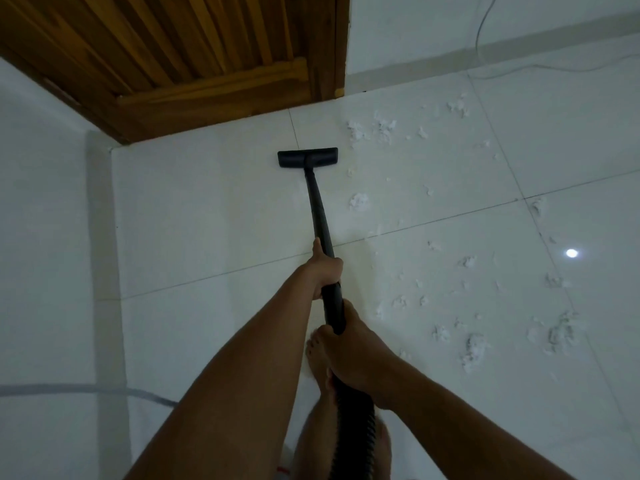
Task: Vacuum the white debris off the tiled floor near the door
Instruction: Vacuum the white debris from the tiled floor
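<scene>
A black vacuum wand (318, 206) runs from my hands to its flat floor head (307, 157), which sits on the white tiled floor (214, 216) just in front of the wooden door (194, 64). My left hand (323, 271) grips the wand at its middle. My right hand (353, 351) grips it lower down, where the ribbed hose (353, 431) begins. White fluffy debris (360, 201) lies scattered to the right of the wand, with clumps near the door frame (372, 128) and a larger patch at the right (554, 336).
A white wall (45, 237) closes the left side, with a grey cable (86, 389) across its base. A thin white cord (519, 69) lies by the far wall. My bare foot (317, 358) stands under the hose. A light reflection (571, 253) glints on the tile.
</scene>
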Tool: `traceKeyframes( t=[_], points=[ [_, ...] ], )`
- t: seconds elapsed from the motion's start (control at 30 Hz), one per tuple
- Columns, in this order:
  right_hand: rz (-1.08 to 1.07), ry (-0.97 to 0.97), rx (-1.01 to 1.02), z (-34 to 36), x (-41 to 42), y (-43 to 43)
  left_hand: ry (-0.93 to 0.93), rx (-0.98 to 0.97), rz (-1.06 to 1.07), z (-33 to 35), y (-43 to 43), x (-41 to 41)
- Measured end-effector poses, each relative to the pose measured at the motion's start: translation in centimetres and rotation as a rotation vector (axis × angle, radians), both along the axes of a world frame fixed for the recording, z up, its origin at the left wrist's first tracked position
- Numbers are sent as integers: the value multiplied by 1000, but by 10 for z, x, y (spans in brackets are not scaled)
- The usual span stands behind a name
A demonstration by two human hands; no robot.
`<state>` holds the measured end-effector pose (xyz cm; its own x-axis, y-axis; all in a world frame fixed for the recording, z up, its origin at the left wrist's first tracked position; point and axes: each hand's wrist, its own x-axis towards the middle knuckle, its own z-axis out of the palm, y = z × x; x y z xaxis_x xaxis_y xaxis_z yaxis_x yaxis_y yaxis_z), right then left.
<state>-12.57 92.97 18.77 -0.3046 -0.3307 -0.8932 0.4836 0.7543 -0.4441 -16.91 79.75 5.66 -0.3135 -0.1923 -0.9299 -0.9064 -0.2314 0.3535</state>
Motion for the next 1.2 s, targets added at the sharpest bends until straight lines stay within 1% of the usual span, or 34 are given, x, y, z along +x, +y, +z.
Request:
traceKeyframes(
  t=[0.17,0.4,0.5,0.7,0.93,1.07,1.2],
  points=[
    [-39,-77,-19,2,44,54,2,-41,-16,5,54,47],
    [58,-96,-11,-5,126,161,23,-70,32,-7,160,140],
    [66,-105,-18,-11,166,199,20,-71,51,-10,197,181],
    [111,-70,-22,-3,233,245,39,-46,93,3,243,248],
    [170,-15,-5,-10,309,299,28,-49,92,4,296,325],
    [225,49,-1,-12,363,338,48,-33,109,6,334,374],
    [186,55,9,-8,408,376,38,-28,113,3,372,420]
  ],
)
